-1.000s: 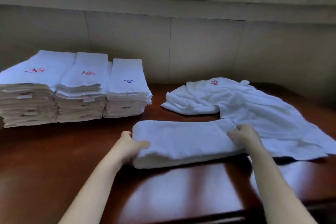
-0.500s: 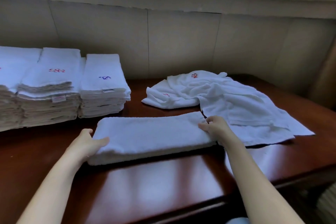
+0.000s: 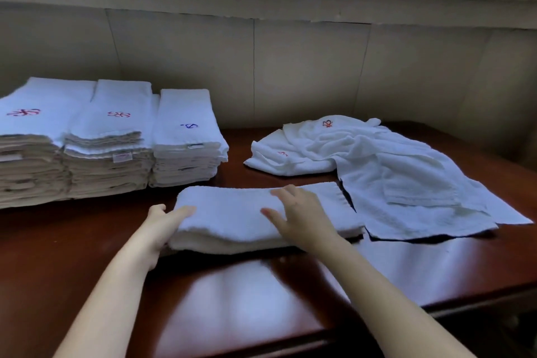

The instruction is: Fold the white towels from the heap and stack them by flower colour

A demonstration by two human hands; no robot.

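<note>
A white towel, folded into a long strip, lies across the table in front of me. My left hand grips its left end, thumb on top. My right hand rests flat on the strip's middle with fingers spread. To the right lies the heap of unfolded white towels, one showing a red flower. At the left stand three stacks of folded towels: two topped with red flowers and one topped with a blue flower.
The dark wooden table ends at a front edge near me. A pale wall runs close behind the stacks and heap, with a window sill above it.
My right hand has let go of the strip's right end and moved left onto its middle. My left hand keeps its hold on the left end.
</note>
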